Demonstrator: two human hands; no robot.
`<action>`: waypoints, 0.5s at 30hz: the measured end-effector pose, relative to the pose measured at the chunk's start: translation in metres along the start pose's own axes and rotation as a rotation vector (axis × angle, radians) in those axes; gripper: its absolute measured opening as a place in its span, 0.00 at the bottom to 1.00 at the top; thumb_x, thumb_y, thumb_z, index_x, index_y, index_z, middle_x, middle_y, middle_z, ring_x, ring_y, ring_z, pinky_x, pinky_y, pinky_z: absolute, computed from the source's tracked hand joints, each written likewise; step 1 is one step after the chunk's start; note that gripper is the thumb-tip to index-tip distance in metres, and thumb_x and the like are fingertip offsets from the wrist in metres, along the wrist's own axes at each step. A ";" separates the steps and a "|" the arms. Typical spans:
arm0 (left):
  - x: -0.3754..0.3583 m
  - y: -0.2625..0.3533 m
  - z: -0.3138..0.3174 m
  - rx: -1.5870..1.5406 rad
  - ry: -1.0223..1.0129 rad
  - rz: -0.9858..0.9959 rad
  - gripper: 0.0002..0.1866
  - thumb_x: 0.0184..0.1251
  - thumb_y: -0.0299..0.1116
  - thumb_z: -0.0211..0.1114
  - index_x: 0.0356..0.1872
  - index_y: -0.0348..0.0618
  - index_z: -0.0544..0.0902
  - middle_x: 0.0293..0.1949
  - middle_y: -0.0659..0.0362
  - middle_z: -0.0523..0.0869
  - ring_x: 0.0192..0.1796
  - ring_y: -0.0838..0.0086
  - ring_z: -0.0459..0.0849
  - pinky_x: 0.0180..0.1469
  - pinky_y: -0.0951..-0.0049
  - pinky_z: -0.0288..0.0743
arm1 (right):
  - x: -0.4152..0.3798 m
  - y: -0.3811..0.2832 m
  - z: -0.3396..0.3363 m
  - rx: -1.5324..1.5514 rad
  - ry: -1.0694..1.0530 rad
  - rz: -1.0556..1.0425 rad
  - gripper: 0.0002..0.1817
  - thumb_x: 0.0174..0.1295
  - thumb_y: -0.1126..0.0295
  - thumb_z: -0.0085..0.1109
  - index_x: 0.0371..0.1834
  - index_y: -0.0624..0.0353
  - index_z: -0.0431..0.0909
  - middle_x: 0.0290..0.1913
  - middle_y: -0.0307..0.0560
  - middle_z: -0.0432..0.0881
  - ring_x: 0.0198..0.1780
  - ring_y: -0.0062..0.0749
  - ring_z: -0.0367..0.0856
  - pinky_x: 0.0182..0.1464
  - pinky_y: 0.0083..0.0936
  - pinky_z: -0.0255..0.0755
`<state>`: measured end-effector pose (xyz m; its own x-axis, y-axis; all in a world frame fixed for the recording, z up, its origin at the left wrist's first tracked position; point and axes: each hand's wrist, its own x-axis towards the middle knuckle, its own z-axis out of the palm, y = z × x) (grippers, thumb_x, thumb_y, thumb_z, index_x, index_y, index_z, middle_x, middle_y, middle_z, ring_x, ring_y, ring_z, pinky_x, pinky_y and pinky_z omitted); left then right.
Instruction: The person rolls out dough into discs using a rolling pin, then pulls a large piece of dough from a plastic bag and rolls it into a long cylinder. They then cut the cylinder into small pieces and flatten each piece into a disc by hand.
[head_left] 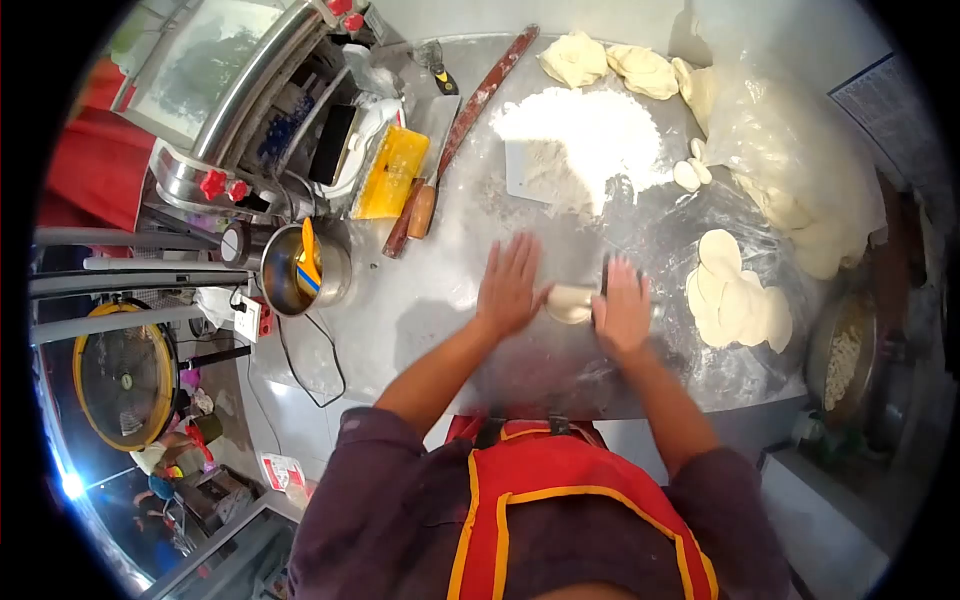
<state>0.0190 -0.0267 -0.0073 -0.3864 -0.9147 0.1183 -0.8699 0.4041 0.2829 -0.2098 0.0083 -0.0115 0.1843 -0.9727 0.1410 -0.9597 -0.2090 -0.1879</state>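
- Clock centred on the small pale, flattened dough piece (570, 304), 12 = away from the wearer. It lies on the grey metal tabletop (410, 335), between the two hands.
- Step in hand reads as flattening that piece. To do it well, I'd load both palms equally; a heavier side would likely leave a wedge. Turn the piece between strokes so it comes out round.
- Dust lightly if it sticks: loose white flour heap (625, 140) at 12 to 1, flat whitish scraper (517, 172) at its edge, 11 to 12.
- Left hand (510, 287): 9 to 10, palm down, fingers straight and a bit spread, pointing to 12; thumb at the dough's near edge. Not clenched.
- Right hand (624, 308): 3, palm down, fingers extended to 12, blurred; thumb at the opposite edge. Not clenched either.
- Can't tell whether a pin sits under the palms; narrow dark shape (604, 272) by the right fingers, unidentified.
- Both forearms reach in from 5 and 7, elbows bent outward.
- Farther out: overlapping pale dough discs (740, 310) at 3, cloudy clear plastic bag (790, 120) over dough at 2.
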 end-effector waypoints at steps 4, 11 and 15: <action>-0.066 0.016 -0.001 -0.121 -0.033 0.046 0.40 0.68 0.54 0.59 0.71 0.33 0.63 0.73 0.45 0.64 0.76 0.55 0.58 0.75 0.50 0.50 | -0.061 -0.019 -0.018 0.205 -0.044 -0.008 0.37 0.64 0.56 0.57 0.73 0.65 0.61 0.72 0.57 0.65 0.74 0.49 0.61 0.74 0.52 0.49; -0.015 0.016 0.003 -0.398 -0.109 0.323 0.23 0.65 0.43 0.64 0.58 0.44 0.77 0.57 0.51 0.79 0.60 0.57 0.76 0.61 0.57 0.70 | -0.006 -0.008 -0.005 0.055 -0.073 0.051 0.29 0.70 0.61 0.47 0.73 0.62 0.61 0.72 0.59 0.64 0.74 0.49 0.61 0.73 0.50 0.50; 0.006 0.028 -0.001 -0.498 -0.187 0.036 0.15 0.66 0.39 0.63 0.48 0.43 0.81 0.42 0.50 0.85 0.47 0.56 0.83 0.50 0.58 0.75 | -0.023 -0.009 -0.011 0.126 -0.004 -0.027 0.29 0.64 0.64 0.56 0.69 0.60 0.65 0.67 0.58 0.69 0.67 0.52 0.66 0.68 0.50 0.56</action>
<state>-0.0074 -0.0213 0.0025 -0.5009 -0.8652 -0.0231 -0.6217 0.3411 0.7051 -0.2081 0.0333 -0.0028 0.2109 -0.9668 0.1440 -0.9201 -0.2461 -0.3048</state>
